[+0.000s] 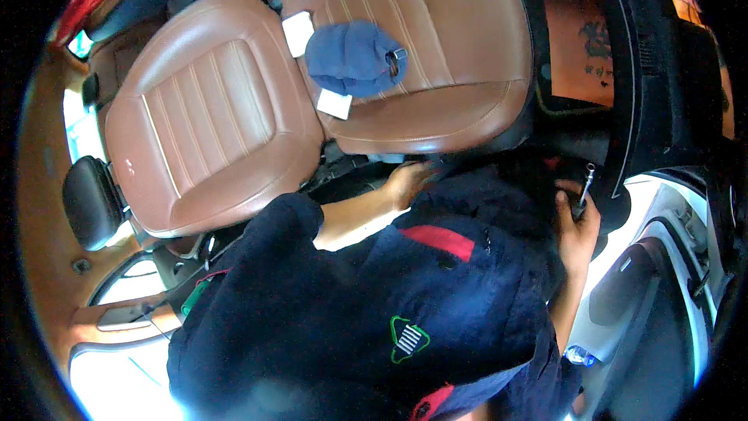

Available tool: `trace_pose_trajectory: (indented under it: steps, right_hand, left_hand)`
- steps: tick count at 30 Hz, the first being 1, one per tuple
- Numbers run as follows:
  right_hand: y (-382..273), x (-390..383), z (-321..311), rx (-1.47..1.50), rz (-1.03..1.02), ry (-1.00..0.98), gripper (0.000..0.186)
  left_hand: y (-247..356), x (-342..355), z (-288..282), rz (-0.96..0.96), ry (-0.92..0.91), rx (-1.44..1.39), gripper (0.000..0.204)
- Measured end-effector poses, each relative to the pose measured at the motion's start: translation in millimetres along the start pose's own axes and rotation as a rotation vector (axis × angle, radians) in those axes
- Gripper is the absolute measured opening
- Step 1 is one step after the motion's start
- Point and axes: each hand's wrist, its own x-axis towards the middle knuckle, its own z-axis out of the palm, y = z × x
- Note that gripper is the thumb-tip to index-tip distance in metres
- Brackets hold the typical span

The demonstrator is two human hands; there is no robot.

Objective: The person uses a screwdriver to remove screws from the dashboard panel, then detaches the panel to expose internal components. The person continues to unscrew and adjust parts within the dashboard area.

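Note:
My right hand point(576, 226) is closed around a socket driver point(587, 185), whose slim silver shaft and socket end stick up above the fist. It is beside the door opening, past the front edge of the brown leather seat cushion point(467, 39). Low along the near side of that cushion rests my left hand point(407, 184), reaching toward the dark gap at the seat base. Shadow and dark cloth hide its fingertips, so I cannot tell what it touches. On the cushion lies a dark blue cloth cap point(351, 58) with a small buckle.
The brown seat backrest point(214, 109) leans away on the left, with a black headrest point(92, 203). White flat pieces point(333, 104) lie beside the cap. An orange-brown panel with dark marks point(580, 39) is ahead. An open car door point(639, 296) stands at the right.

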Motion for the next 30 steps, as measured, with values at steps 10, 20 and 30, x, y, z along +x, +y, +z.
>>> trace_pose_trajectory:
  steps: [10, 20, 30]
  right_hand:
    - [-18, 15, 12, 0.017, -0.013, -0.007, 0.016]
    - [4, 15, 28, -0.029, -0.066, -0.021, 0.019]
    - [45, 108, 70, -0.35, -0.347, 0.139, 0.046]
  left_hand:
    - [-18, 30, 11, 0.562, -0.052, 1.22, 0.039]
    - [-2, 24, 19, 0.315, -0.114, 1.486, 0.035]
    - [12, 20, 27, 0.268, -0.191, 1.499, 0.045]
